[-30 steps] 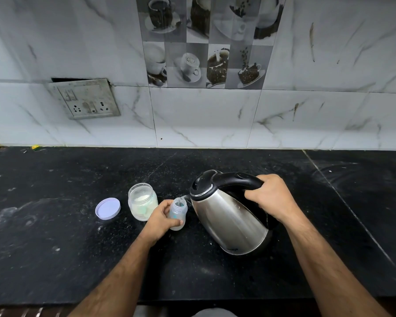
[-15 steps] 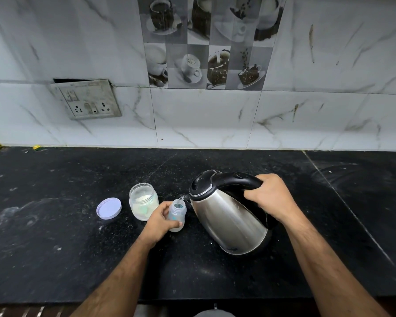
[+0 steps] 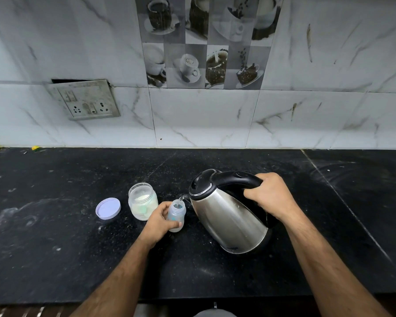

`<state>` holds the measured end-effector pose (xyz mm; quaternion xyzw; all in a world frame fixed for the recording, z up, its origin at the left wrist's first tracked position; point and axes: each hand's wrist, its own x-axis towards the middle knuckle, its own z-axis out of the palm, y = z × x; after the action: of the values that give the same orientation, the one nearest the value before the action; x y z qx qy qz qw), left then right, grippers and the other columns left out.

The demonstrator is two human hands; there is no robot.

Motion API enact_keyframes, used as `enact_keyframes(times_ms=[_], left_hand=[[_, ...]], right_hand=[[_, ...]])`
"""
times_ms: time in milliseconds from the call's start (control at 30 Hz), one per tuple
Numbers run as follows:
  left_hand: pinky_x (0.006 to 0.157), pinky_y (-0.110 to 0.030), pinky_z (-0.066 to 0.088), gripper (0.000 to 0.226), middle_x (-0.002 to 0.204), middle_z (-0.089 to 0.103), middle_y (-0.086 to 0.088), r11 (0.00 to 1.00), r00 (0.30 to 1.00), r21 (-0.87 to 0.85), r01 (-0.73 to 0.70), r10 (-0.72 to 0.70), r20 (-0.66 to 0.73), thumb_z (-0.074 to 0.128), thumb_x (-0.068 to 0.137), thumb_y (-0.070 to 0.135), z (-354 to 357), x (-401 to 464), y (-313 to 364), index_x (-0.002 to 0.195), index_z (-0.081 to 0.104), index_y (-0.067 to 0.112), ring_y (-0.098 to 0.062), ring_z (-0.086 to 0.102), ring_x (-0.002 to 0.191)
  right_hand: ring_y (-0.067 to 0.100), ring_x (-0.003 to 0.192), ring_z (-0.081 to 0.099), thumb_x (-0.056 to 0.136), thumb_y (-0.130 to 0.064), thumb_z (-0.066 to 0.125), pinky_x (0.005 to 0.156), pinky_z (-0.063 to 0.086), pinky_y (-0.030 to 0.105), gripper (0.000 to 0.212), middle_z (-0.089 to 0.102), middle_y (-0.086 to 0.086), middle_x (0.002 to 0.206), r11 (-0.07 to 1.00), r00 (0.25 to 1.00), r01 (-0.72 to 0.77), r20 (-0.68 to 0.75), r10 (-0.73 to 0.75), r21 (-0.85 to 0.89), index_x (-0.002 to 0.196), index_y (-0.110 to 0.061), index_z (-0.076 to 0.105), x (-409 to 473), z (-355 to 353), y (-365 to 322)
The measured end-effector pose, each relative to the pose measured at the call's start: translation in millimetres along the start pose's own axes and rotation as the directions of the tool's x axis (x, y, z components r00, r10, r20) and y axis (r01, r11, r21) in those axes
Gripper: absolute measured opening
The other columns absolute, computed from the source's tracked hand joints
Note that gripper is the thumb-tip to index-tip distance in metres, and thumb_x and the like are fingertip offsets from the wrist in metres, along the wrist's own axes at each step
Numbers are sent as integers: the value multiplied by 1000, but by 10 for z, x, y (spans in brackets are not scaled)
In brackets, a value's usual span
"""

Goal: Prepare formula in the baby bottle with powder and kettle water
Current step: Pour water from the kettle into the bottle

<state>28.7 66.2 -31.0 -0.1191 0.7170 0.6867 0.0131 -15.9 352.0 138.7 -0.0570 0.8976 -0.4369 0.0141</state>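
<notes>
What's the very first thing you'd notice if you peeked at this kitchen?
A shiny steel kettle, tipped by the right hand, pours water into a small baby bottle held by the left hand. Left of them stands an open powder jar, its lid lying beside it.

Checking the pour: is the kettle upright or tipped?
Tipped. The kettle leans spout-down toward the baby bottle, held by the right hand; the left hand steadies the bottle.
</notes>
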Motion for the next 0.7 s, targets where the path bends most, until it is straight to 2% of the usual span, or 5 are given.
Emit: enact_keyframes(times_ms=[267, 500, 700], left_hand=[[93, -29, 51, 56, 111, 70, -4, 1000, 1000, -5, -2, 2, -8, 74, 69, -19, 24, -4, 17, 110, 58, 15, -14, 66, 100], [87, -24, 52, 56, 111, 70, -3, 1000, 1000, -4, -3, 3, -12, 74, 69, -18, 29, -6, 13, 110, 58, 16, -12, 66, 100], [89, -25, 52, 56, 113, 70, -4, 1000, 1000, -1, -5, 5, -7, 74, 69, -19, 39, -5, -4, 111, 57, 14, -12, 66, 101]], right_hand=[[17, 42, 47, 64, -10, 70, 50, 37, 29, 19, 51, -3, 42, 1000, 1000, -8, 13, 8, -1, 53, -15, 55, -5, -34, -22], [16, 42, 45, 65, -8, 70, 50, 36, 28, 25, 49, -6, 39, 1000, 1000, -5, 26, 5, -6, 51, -16, 52, -8, -51, -47], [15, 42, 45, 66, -9, 71, 51, 36, 28, 25, 49, -6, 39, 1000, 1000, -8, 29, 8, -9, 51, -17, 52, -14, -48, -31]])
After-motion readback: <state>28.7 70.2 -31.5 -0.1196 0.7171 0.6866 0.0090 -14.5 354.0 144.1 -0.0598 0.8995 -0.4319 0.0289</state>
